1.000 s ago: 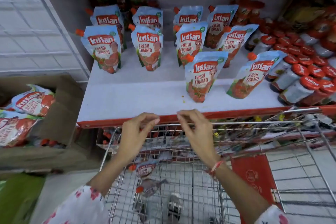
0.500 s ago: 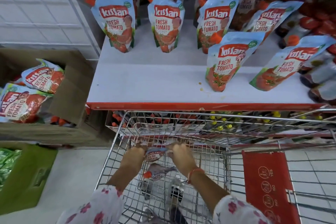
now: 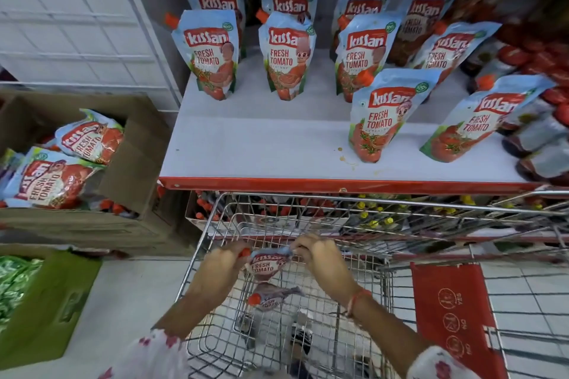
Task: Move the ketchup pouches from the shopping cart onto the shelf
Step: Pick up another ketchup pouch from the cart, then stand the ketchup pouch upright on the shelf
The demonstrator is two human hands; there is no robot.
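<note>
Both hands hold one blue-and-red ketchup pouch (image 3: 265,266) inside the wire shopping cart (image 3: 215,218). My left hand (image 3: 220,264) grips its left top corner by the red cap. My right hand (image 3: 320,258) pinches the right top corner. A second pouch (image 3: 272,297) lies below it on the cart's floor. The white shelf (image 3: 261,144) with a red front edge carries several upright pouches, the nearest (image 3: 381,117) at the front right.
A cardboard box (image 3: 135,163) with more pouches (image 3: 58,178) stands on the floor at left, a green box (image 3: 49,308) in front of it. Red-capped bottles (image 3: 542,71) crowd the shelf's right end. The cart's red seat flap (image 3: 449,314) is at right.
My hands dropped from the cart's front rim down into the basket and took hold of a pouch, which now hangs slightly higher. My view shifted down and nearer.
</note>
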